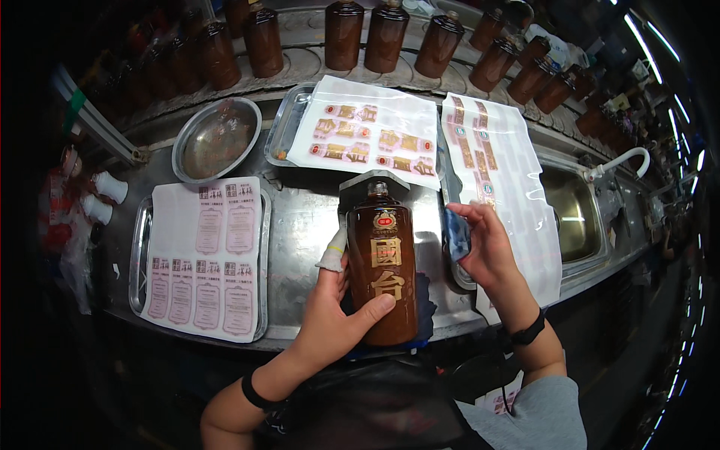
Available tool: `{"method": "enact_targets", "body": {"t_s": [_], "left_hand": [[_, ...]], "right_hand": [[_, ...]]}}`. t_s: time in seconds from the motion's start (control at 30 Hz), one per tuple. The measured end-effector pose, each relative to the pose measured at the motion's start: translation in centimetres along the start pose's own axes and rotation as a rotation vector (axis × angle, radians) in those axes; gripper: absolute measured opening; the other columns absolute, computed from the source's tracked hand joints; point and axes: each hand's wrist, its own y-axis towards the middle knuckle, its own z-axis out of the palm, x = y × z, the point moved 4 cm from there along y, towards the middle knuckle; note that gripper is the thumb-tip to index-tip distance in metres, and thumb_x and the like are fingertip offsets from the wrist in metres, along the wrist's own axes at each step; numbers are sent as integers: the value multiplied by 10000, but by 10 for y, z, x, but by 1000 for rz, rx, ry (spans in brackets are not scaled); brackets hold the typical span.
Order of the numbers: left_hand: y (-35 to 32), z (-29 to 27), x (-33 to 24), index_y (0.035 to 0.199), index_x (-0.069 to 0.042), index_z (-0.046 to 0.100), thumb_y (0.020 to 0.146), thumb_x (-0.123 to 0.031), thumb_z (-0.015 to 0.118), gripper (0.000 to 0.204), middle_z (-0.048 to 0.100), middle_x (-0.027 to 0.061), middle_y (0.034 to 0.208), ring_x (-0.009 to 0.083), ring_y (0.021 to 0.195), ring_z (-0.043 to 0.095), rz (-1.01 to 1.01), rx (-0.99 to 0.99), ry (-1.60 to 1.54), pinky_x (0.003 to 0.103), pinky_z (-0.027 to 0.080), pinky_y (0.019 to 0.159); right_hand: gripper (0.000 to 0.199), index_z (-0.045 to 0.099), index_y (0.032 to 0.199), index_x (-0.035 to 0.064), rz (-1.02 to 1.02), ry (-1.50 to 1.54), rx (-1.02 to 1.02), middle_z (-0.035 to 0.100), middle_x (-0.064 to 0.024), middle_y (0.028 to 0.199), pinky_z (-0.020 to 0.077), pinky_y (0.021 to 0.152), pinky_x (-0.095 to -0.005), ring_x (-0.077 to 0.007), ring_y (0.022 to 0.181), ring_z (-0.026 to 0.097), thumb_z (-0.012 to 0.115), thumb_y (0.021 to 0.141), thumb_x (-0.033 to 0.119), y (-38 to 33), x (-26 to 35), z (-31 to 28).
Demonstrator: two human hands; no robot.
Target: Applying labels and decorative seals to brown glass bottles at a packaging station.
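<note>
A glossy brown bottle point(361, 247) stands in front of me, leaning slightly back, with gold characters and a red emblem on its face. My left hand point(334, 319) grips its lower left side, thumb across the front; one finger wears a white wrap point(335, 251). Behind the bottle's neck sits a grey metal bracket point(361, 180). To the right, apart from the bottle, my right hand point(491, 251) pinches a crumpled blue cloth point(455, 234). A dark cloth point(425, 307) lies partly hidden behind the bottle's base.
Decal sheets lie around: a gold one point(360, 94) on a far tray, a long one point(517, 172) at right, a pink one point(176, 217) on the left tray point(140, 259). A metal bowl point(217, 142) with liquid stands far left. Brown bottles line the conveyor point(304, 64). A sink point(574, 225) is right.
</note>
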Motion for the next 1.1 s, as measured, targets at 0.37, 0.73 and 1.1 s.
{"method": "enact_targets", "body": {"t_s": [0.37,0.73,1.1], "left_hand": [[-1,0,9,1526,24,184,844,-106,751,896,486,206,1380,260,1262,522,84,-90,62,380,397,1078],[-1,-4,11,1518,16,205,842,-162,758,892,526,214,1327,269,1217,560,120,-105,150,381,432,1036],[0,-3,15,1523,0,212,835,-177,769,903,526,208,1334,268,1222,554,118,-107,58,379,438,1031]], "right_hand": [[286,619,1022,-19,-1214,-1133,502,646,-155,872,524,677,-381,-328,771,645,746,766,-5,-58,18,98],[232,660,989,-10,-1348,-1054,611,684,-136,862,536,677,-316,-241,757,686,773,800,61,-64,32,116],[204,642,964,17,-1263,-1181,145,666,-125,859,525,642,-327,-253,734,670,754,793,22,-31,36,90]]}}
